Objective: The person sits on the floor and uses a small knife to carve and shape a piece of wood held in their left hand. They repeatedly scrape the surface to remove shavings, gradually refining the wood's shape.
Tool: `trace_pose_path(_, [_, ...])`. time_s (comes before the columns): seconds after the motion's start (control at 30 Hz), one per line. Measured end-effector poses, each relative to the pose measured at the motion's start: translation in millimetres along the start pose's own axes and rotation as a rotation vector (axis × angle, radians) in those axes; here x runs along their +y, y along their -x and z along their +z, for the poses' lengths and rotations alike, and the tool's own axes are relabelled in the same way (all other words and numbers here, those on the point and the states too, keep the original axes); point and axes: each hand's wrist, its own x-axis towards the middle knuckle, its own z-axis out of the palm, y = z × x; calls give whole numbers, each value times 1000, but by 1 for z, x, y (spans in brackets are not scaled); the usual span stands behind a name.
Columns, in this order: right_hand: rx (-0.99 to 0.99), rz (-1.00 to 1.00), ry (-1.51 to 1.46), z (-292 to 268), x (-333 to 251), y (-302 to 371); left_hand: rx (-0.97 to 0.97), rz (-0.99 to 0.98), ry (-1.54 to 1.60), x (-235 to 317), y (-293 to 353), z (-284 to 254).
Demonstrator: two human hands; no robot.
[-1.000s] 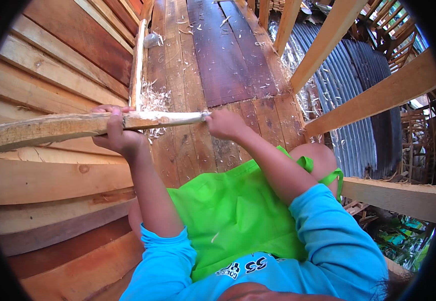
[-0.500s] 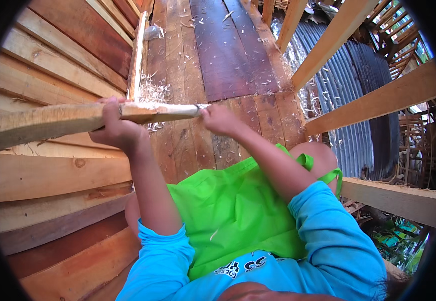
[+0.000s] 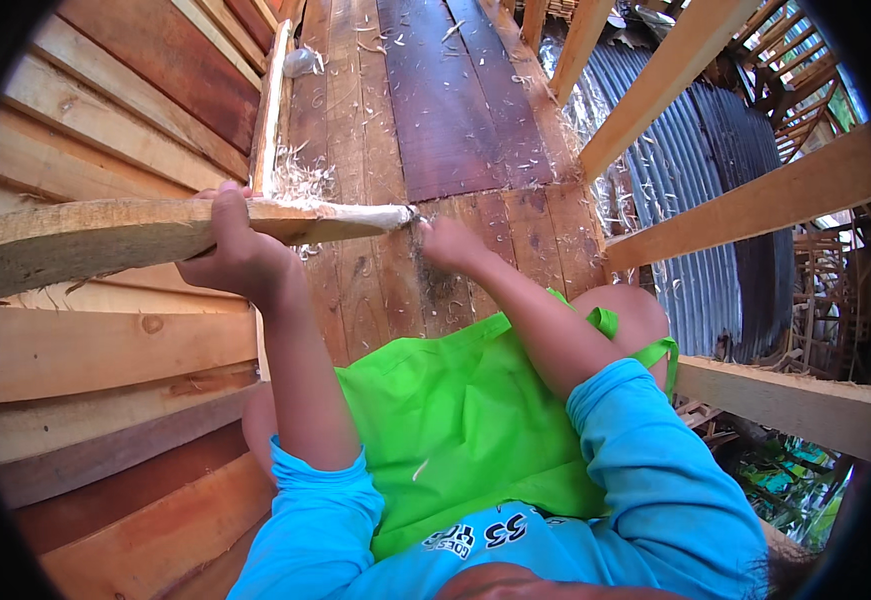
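A curved timber (image 3: 85,235) reaches from the frame's left edge to centre, clasped in the left hand's (image 3: 245,258) grip. The right hand (image 3: 452,245) curls at its pale tip (image 3: 380,217); whether it pinches anything I cannot tell. Shaving seems in hand; the next stroke calls for steadiness.

Plank floor (image 3: 357,285) is seen, brown boards laid lengthwise, with a dark reddish section (image 3: 435,130) set in. Pale curled shavings (image 3: 303,180) are heaped near the left edge; loose curls (image 3: 452,30) are strewn over the boards. 1 small greyish object (image 3: 300,63) is seen farther up, kind unclear.
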Motion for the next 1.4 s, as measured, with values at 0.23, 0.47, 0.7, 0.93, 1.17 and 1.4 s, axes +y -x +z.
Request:
trace_pose_path(0.23, [30,-28,-114,-4,-28,5,106,-9,-80,5,-6,-3])
trace_pose_path(0.47, [142,-83,-343,10,-37,12,192,30,-68,1,-7,1])
trace_pose_path(0.7, [170,-50,-263,26,-22,4,137,87,-64,5,-3,4])
trace_pose_path(0.93, [109,-24,-298,15,-39,3,100,163,-86,4,-3,7])
trace_pose_path(1.17, [195,-139,-174,11,-46,15,150,151,-94,2,-3,6])
trace_pose_path(1.4, [151,-87,-248,16,-50,20,155,133,-84,-3,-5,-2])
